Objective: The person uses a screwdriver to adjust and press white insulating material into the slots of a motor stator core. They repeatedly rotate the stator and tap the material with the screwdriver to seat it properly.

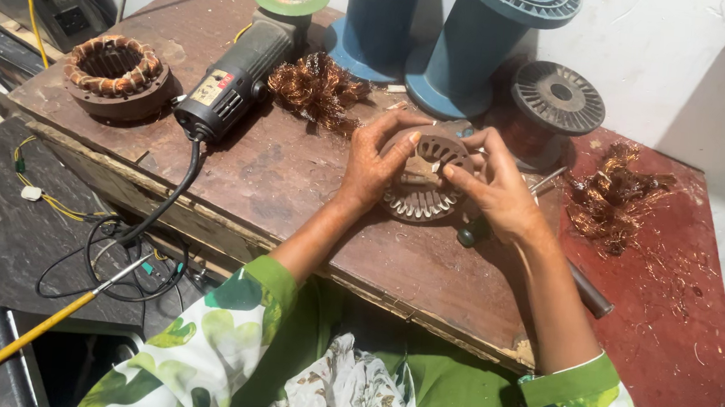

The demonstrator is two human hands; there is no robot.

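Green sleeves [253, 306] printed with pale leaves fill the near edge, at six o'clock. From them both arms reach up to a worn brown wooden workbench [279, 181], scuffed and stained, whose right part is painted red. Behind it stands a whitish wall, and dark floor lies at nine o'clock.

At centre the left hand [374, 166] curls its fingers around the left rim of a bare metal stator core [421, 191], a round ring with slotted teeth. The right hand [499, 192] grips its right rim, thumb and forefinger pinched near the inner slots.

At eleven o'clock lies a black angle grinder [235, 80] with a green disc and a small label of white, red and yellow on its body; its cable trails off the bench edge. At ten o'clock sits a wound stator [116, 76] with copper coils. Tangled copper wire [320, 86] lies at twelve, another clump [614, 196] at two o'clock. Two blue plastic spools [476, 41] and a dark spool [557, 98] stand at one o'clock.
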